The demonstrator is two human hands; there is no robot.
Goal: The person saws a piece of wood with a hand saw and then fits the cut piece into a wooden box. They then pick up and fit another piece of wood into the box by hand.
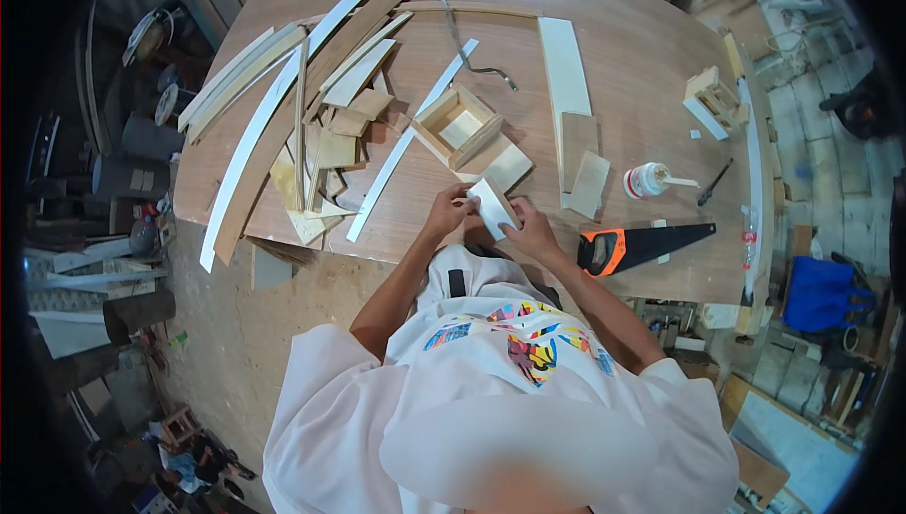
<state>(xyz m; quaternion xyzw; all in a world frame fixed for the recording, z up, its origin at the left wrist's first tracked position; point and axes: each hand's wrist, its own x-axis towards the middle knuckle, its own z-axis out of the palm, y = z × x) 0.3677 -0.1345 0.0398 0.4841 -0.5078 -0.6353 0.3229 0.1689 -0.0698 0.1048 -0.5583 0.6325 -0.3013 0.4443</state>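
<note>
A small white-faced wooden piece [493, 209] is held between my two hands at the table's front edge. My left hand [451, 210] grips its left side with the fingers bent. My right hand [530, 230] holds its lower right side, thumb on the white face. Just beyond my hands, a small open wooden box [457, 127] rests partly on a flat board [500, 163]. An orange and black handsaw [646, 245] lies to the right of my right hand. Behind the saw stands an open glue jar [645, 181] with a stick across its top.
Long strips and short offcuts [349, 122] are piled on the left of the table [651, 61]. White and bare boards [566, 70] lie right of centre. A small wooden frame [713, 101] stands near the right edge, and a bent metal strip [456, 34] lies at the back.
</note>
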